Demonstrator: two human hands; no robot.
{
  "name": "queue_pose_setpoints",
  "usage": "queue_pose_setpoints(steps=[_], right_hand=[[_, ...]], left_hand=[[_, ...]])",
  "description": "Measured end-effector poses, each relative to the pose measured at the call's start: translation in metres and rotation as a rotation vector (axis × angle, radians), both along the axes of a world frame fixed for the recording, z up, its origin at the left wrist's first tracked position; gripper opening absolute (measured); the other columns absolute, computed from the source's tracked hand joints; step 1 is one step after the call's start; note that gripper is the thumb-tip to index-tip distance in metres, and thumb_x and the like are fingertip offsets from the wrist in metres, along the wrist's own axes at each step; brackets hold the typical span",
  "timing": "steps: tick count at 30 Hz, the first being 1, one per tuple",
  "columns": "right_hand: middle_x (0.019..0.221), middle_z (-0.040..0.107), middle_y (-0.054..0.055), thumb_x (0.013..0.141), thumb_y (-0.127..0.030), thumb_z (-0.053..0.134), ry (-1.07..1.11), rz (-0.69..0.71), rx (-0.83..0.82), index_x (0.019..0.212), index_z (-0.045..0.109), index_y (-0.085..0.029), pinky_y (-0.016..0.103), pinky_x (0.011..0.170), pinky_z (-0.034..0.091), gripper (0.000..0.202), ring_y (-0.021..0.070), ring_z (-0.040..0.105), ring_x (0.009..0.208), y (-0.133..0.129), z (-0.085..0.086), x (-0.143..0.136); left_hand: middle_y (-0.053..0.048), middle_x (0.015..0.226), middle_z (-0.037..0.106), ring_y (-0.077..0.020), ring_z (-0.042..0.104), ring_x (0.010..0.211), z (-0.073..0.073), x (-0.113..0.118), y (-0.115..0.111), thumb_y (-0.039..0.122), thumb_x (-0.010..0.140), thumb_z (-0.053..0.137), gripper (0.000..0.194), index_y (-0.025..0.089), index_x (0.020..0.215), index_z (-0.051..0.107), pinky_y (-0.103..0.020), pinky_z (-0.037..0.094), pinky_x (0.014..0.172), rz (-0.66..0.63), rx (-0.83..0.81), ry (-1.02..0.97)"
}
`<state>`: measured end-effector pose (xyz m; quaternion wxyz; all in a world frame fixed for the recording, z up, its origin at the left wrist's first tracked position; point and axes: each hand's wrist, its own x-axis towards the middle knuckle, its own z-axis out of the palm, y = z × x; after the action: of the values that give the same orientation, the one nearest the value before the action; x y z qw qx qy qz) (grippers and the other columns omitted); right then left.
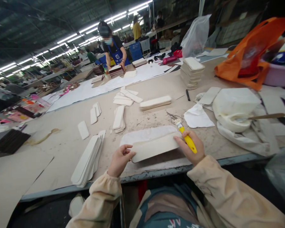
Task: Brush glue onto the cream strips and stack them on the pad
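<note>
A long cream panel with rounded corners (154, 147) is held slightly raised above the table's front edge. Its left end is pinched between thumb and fingers of my left hand (120, 160). My right hand (194, 147) grips the panel's right end and also a brush with a yellow handle (188, 139), bristles pointing away from me. Under and behind the panel lies a larger white sheet with rounded corners (142, 134). Small metal scissors (173, 117) rest just beyond the brush. A fanned stack of long cream panels (87, 158) is left of my left hand.
Cream strip stacks (155, 103) and a taller pile (192, 72) stand farther back. At right are a white tub (237, 106) with a stick across it, a crumpled white cloth (198, 115) and an orange bag (254, 53). A co-worker (114, 50) handles a stack across the table.
</note>
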<state>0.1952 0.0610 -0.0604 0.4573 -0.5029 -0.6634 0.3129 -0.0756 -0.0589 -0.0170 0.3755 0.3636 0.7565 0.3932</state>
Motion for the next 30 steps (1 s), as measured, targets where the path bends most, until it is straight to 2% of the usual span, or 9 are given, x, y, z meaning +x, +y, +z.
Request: queue_pose_setpoints(steps=[4,10,20,25,30], right_hand=[[0.053,0.043,-0.008,0.080,-0.047,0.061,-0.065,0.034,0.065,0.082,0.048,-0.023,0.023,0.047,0.035,0.027,0.0109,0.042,0.045,0.006,-0.004,-0.009],[0.057,0.051,-0.005,0.080,-0.050,0.061,-0.181,0.034,0.091,0.083,0.050,-0.023,0.024,0.050,0.037,0.030,0.0123,0.047,0.047,0.013,-0.019,-0.013],[0.063,0.057,-0.002,0.083,-0.049,0.058,-0.278,0.052,0.144,0.084,0.052,-0.023,0.026,0.054,0.038,0.026,0.0144,0.051,0.051,0.015,-0.021,-0.014],[0.066,0.060,-0.001,0.085,-0.048,0.057,-0.310,0.066,0.162,0.085,0.053,-0.023,0.027,0.056,0.039,0.026,0.0151,0.053,0.053,0.015,-0.024,-0.013],[0.071,0.062,0.001,0.086,-0.039,0.058,-0.348,0.068,0.195,0.087,0.053,-0.023,0.029,0.061,0.044,0.017,0.0177,0.058,0.062,0.018,-0.030,-0.013]], left_hand=[[0.006,0.055,0.057,-0.0117,0.054,0.051,-0.011,-0.014,0.015,0.044,0.059,0.073,0.046,0.017,0.091,0.056,-0.024,0.041,0.052,-0.008,-0.043,0.100],[0.005,0.056,0.060,-0.0144,0.058,0.054,-0.026,-0.024,0.015,0.042,0.062,0.073,0.042,0.018,0.092,0.058,-0.026,0.044,0.058,-0.034,-0.102,0.249],[0.004,0.059,0.062,-0.0159,0.060,0.058,-0.029,-0.023,0.013,0.044,0.065,0.070,0.040,0.019,0.094,0.060,-0.026,0.043,0.060,-0.070,-0.147,0.361],[0.005,0.055,0.058,-0.0148,0.056,0.057,-0.029,-0.023,0.013,0.047,0.066,0.068,0.038,0.018,0.090,0.066,-0.026,0.041,0.059,-0.101,-0.149,0.374],[0.004,0.057,0.056,-0.0151,0.054,0.058,-0.026,-0.022,0.014,0.049,0.067,0.066,0.041,0.018,0.094,0.069,-0.027,0.039,0.060,-0.138,-0.139,0.396]])
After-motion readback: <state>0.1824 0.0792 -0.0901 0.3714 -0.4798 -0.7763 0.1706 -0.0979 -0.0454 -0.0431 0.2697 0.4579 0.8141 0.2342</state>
